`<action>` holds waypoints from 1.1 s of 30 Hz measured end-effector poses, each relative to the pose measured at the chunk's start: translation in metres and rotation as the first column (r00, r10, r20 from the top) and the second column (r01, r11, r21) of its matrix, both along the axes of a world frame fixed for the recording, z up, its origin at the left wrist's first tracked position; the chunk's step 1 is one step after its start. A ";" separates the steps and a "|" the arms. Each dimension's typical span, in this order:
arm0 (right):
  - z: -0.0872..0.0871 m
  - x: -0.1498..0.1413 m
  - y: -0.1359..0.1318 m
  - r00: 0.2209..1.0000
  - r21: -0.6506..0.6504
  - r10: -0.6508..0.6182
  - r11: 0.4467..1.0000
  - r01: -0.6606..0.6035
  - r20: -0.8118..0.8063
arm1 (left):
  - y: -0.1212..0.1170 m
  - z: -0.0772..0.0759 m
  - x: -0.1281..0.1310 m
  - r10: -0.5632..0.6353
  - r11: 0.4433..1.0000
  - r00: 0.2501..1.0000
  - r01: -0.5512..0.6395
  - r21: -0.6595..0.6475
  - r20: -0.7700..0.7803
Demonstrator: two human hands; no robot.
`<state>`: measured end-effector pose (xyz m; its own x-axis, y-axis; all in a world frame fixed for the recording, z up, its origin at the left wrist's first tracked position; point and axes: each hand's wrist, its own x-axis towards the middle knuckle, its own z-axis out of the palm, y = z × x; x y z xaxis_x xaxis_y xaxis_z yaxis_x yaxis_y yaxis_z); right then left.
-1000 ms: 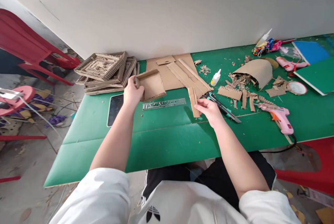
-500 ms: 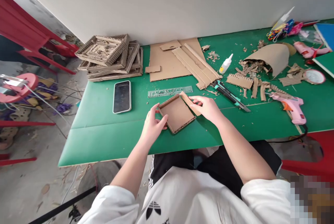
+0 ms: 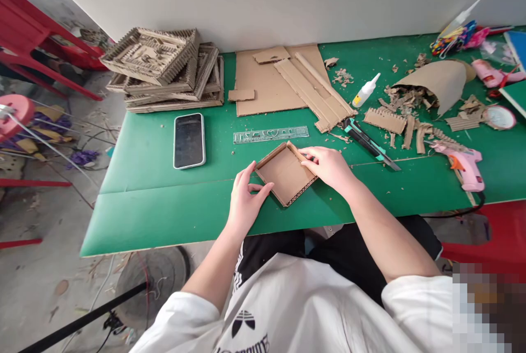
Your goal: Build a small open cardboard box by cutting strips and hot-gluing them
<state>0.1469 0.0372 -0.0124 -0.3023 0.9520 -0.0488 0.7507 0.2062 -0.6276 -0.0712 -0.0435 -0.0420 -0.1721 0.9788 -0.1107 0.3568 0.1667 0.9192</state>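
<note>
A shallow square cardboard box (image 3: 281, 175) lies open side up on the green table in front of me. My left hand (image 3: 245, 197) grips its left wall, the thumb near the lower left edge and the fingers by the left corner. On the opposite side, my right hand (image 3: 332, 169) pinches a cardboard strip (image 3: 296, 152) and presses it upright along the box's right edge. The fingers behind the strip are partly hidden. A clear stencil ruler (image 3: 271, 134) lies just beyond the box.
Left of the box are a phone (image 3: 189, 141) and stacked cardboard frames (image 3: 164, 76). Behind lies a cardboard sheet (image 3: 267, 81). To the right are a box cutter (image 3: 370, 144), a glue bottle (image 3: 365, 91), a pink glue gun (image 3: 466, 166) and cardboard scraps (image 3: 385, 121).
My right hand has brought the strip in from beside the box to stand against its right edge. My left hand stays at the left wall. The view has shifted slightly.
</note>
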 end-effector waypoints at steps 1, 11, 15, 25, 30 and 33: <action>0.001 0.000 0.000 1.000 0.001 0.006 1.000 -0.007 0.011 | 0.000 0.000 0.000 -0.001 1.000 1.000 0.001 0.003 -0.001; 0.002 -0.006 0.001 0.998 0.024 0.026 0.999 -0.028 0.065 | 0.001 0.002 -0.001 -0.018 1.000 0.998 0.018 -0.011 -0.056; 0.006 0.003 0.004 0.995 0.060 -0.040 0.997 0.046 -0.089 | 0.001 0.007 0.001 -0.028 1.000 0.995 0.028 -0.010 -0.095; 0.011 0.024 0.010 0.512 -0.406 -0.368 0.913 0.042 -0.776 | 0.019 0.030 -0.004 -0.109 0.966 0.892 0.199 0.163 -0.438; 0.008 0.017 0.008 0.418 -0.511 -0.397 0.834 -0.207 -0.817 | 0.074 0.058 0.008 -0.248 0.675 0.607 0.667 0.316 -0.755; 0.010 0.021 0.007 0.432 -0.547 -0.411 0.796 -0.258 -0.803 | 0.105 0.063 0.019 -0.371 0.541 0.441 0.818 0.196 -0.817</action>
